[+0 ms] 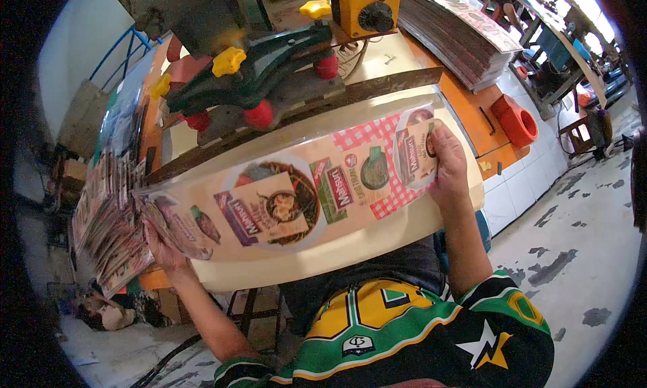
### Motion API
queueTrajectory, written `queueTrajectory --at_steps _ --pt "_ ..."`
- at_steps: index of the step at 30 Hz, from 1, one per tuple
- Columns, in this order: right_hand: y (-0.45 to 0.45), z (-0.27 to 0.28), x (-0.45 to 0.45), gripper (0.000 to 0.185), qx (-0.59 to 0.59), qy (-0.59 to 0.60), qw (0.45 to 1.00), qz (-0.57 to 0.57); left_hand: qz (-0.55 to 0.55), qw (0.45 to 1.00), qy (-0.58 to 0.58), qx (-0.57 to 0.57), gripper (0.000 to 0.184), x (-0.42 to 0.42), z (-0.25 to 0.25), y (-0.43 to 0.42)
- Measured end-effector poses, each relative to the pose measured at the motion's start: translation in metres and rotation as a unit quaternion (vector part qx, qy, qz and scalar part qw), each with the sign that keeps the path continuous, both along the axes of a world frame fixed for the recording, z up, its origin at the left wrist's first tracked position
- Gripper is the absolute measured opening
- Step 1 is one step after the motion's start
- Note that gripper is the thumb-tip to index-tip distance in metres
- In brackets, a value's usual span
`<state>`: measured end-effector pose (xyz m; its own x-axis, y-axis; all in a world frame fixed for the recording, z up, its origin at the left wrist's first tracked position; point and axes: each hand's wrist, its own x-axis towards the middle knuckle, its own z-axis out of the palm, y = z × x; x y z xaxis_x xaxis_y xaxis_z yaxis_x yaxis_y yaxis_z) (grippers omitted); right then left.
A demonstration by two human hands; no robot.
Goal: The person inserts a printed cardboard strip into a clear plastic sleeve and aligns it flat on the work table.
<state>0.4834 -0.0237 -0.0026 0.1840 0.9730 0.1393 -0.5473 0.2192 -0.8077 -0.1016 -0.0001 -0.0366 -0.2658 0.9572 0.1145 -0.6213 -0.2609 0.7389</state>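
A long printed plastic sheet (283, 203), with several food labels and a red checked pattern, stretches between my two hands above a cream worktop (296, 267). My right hand (448, 160) grips its right end, the thumb lying on the face of the sheet. At the opposite end my left hand (164, 248) holds the lower left corner, its fingers partly hidden by the sheet. Close beside the left hand lies a fanned pile of similar printed pieces (111, 223). The sheet's far edge runs near a long metal bar (283, 122).
Beyond the bar stands a machine with a dark green arm (280, 61), yellow knobs and red feet. A yellow control box (367, 11) with a black dial sits above. To the right are a tall stack of sheets (465, 34) and a red ring-shaped roll (515, 120).
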Motion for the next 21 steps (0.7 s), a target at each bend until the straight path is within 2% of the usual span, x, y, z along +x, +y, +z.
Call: queueTrajectory --at_steps 2,4,6,8,9,10,12,17,21 --pt "0.001 0.002 -0.005 0.03 0.007 0.043 0.998 0.046 -0.108 0.993 -0.029 0.038 0.048 -0.015 -0.007 -0.002" --pt "0.004 0.003 -0.003 0.03 0.013 0.051 0.997 0.055 -0.112 0.991 -0.051 0.053 0.047 0.0 -0.002 -0.003" --pt "0.005 0.008 -0.002 0.029 0.016 -0.004 1.0 -0.006 -0.116 0.988 -0.072 0.066 0.047 0.004 0.001 -0.001" --pt "0.007 0.006 0.008 0.028 0.027 -0.037 0.999 -0.025 -0.017 0.995 -0.093 -0.018 0.048 -0.004 0.001 0.003" --pt "0.007 0.006 0.012 0.027 0.036 -0.07 0.996 -0.046 -0.017 0.995 -0.092 -0.019 0.048 0.0 0.004 0.003" --pt "0.007 0.007 0.014 0.027 0.034 -0.07 0.996 -0.048 0.022 0.999 -0.012 -0.027 0.049 0.003 0.006 0.004" --pt "0.005 0.011 0.017 0.026 0.018 -0.09 0.994 -0.055 0.057 0.996 0.068 -0.034 0.05 0.014 0.01 0.006" --pt "-0.001 0.011 0.022 0.027 0.011 -0.084 0.996 -0.028 0.055 0.989 0.134 -0.01 0.044 0.002 -0.001 0.009" --pt "-0.004 0.018 0.021 0.029 0.012 -0.103 0.994 -0.019 0.087 0.99 0.106 -0.032 0.04 0.007 0.0 0.01"
